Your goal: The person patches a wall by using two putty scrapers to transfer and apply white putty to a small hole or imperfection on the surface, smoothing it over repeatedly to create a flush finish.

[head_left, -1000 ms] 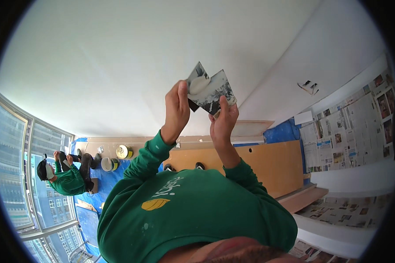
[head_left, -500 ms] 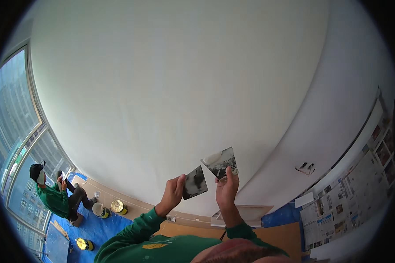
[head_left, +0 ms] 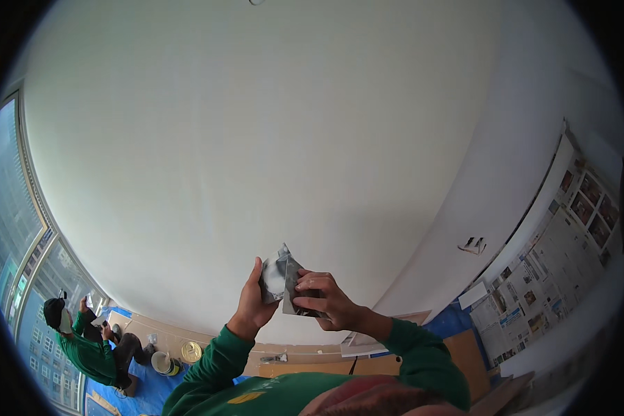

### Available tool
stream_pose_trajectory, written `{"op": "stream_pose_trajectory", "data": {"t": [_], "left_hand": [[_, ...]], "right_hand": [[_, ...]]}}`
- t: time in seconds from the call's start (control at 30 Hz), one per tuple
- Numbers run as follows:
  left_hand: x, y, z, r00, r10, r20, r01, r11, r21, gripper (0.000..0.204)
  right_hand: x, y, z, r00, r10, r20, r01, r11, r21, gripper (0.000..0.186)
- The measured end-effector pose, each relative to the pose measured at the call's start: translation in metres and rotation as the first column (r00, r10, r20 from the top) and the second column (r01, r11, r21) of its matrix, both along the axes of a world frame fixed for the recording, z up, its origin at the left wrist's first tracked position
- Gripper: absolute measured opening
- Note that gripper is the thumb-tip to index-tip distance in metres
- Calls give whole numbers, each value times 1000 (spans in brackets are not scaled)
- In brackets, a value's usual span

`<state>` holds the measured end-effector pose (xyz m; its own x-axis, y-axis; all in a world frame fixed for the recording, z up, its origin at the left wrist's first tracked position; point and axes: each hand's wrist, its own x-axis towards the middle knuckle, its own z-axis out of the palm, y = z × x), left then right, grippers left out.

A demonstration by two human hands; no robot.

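Observation:
In front of a pale wall (head_left: 256, 152), my left hand (head_left: 249, 310) grips a metal putty knife (head_left: 274, 276) with a thick patch of white putty on its face. My right hand (head_left: 334, 304) holds a second metal putty knife (head_left: 290, 283), its fingers spread over the blade. The two blades meet at an angle, the right one standing against the putty-covered face of the left one. Any handles are hidden by my hands.
At far left a person (head_left: 90, 353) in green sits by the window (head_left: 21, 236). A bucket (head_left: 165, 363) and a yellow-rimmed can (head_left: 192, 351) stand nearby. A socket opening (head_left: 473, 245) is in the right wall; newspaper sheets (head_left: 527, 305) hang beyond it.
My hands have come together, the right one moving left and turning its blade against the left one. White putty now covers the left blade. The view has shifted slightly.

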<state>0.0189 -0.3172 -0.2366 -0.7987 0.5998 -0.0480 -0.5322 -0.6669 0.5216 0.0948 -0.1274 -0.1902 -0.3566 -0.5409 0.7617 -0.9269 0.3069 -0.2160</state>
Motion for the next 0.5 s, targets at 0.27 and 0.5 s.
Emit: {"op": "stream_pose_trajectory", "data": {"t": [0.27,0.5], "left_hand": [[5,-42,6,982,21,-188,-32,998,-57,57],[8,-55,12,966,150,-212,-164,985,-47,60]], "right_hand": [[-23,-4,-3,946,-317,-60,323,928,187,63],[-9,23,-22,756,-653,-35,645,735,211,53]]}}
